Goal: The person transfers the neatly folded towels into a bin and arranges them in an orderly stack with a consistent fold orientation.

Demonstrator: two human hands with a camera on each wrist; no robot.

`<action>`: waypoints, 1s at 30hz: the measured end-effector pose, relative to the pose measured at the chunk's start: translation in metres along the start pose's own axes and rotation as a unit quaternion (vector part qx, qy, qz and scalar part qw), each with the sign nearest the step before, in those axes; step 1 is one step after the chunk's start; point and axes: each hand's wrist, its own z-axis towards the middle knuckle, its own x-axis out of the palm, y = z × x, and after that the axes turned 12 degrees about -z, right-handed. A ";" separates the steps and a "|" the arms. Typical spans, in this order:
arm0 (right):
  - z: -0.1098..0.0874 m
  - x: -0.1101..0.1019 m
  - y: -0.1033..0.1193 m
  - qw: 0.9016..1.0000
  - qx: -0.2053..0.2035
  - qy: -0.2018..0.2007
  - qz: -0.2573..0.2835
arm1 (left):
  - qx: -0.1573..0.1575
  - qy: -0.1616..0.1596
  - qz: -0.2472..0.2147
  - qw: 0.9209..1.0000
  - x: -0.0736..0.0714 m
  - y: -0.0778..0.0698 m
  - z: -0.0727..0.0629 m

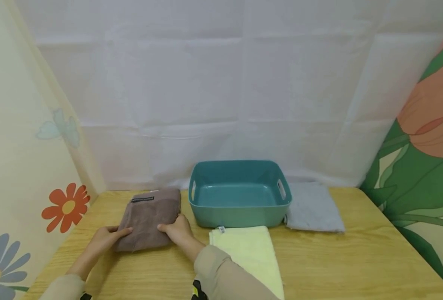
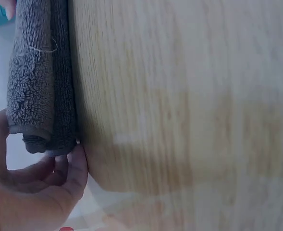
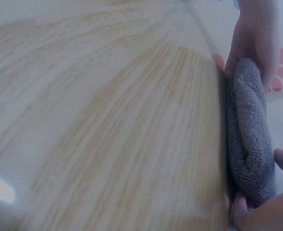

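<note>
A folded brown towel (image 1: 150, 223) with a dark strip near its far edge lies at the left of the table. My left hand (image 1: 103, 241) grips its left edge, thumb on top. On the opposite edge, my right hand (image 1: 181, 232) holds the towel, its thumb also on the upper face. In the left wrist view, the left hand (image 2: 40, 199) has its fingers tucked under the thick folded layers. The right wrist view has the towel (image 3: 249, 130) edge-on at the table surface, with the right hand (image 3: 268, 207) pinching the near end.
A teal basin (image 1: 240, 216) with handle holes stands at the back centre. In front of it lies a pale yellow towel (image 1: 244, 250), partly under my right forearm. A folded grey towel (image 1: 313, 208) lies right of the basin. White cloth (image 1: 221, 83) hangs behind the wooden table (image 1: 337, 262).
</note>
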 end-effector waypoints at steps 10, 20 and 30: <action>-0.006 0.001 0.000 0.999 0.007 0.025 0.027 | -0.007 0.017 -0.030 0.999 0.001 -0.001 -0.001; -0.003 -0.006 0.007 1.000 0.001 0.013 0.024 | -0.014 0.043 -0.038 0.998 -0.001 -0.006 0.002; -0.008 -0.016 0.017 0.999 0.005 0.022 0.042 | -0.022 0.058 -0.079 0.995 -0.004 -0.014 -0.008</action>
